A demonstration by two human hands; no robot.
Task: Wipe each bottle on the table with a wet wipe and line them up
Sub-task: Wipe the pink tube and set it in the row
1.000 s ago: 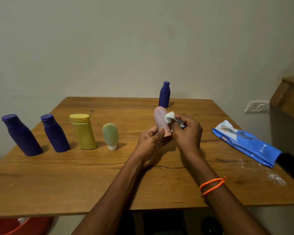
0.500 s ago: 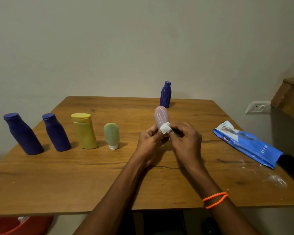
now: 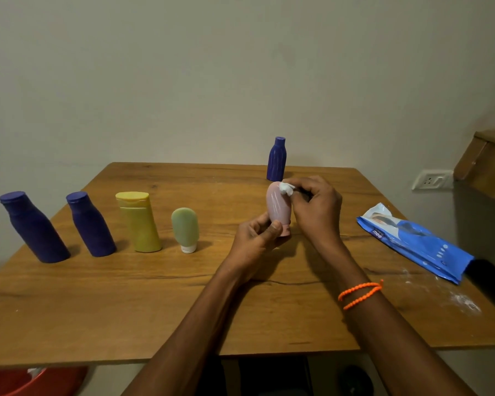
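Observation:
My left hand [image 3: 259, 237] grips a small pink bottle [image 3: 277, 204] by its cap end, cap down, above the wooden table [image 3: 126, 304]. My right hand [image 3: 316, 207] pinches a white wet wipe [image 3: 286, 188] against the bottle's rounded top. A row stands at the left: two dark blue bottles [image 3: 33, 227] [image 3: 90, 224], a yellow bottle [image 3: 139, 221] and a small green bottle [image 3: 185, 228] resting on its white cap. One more dark blue bottle [image 3: 276, 159] stands alone near the far edge.
A blue wet-wipe pack [image 3: 415, 242] lies at the table's right side, with white smears on the wood near it. A red tub [image 3: 35, 381] sits below the front left edge. A wall socket [image 3: 432, 180] and a wooden shelf [image 3: 486, 161] are at the right.
The wipe slid from the bottle's lower part up to its top as my right hand rose. My left hand kept its hold on the cap end.

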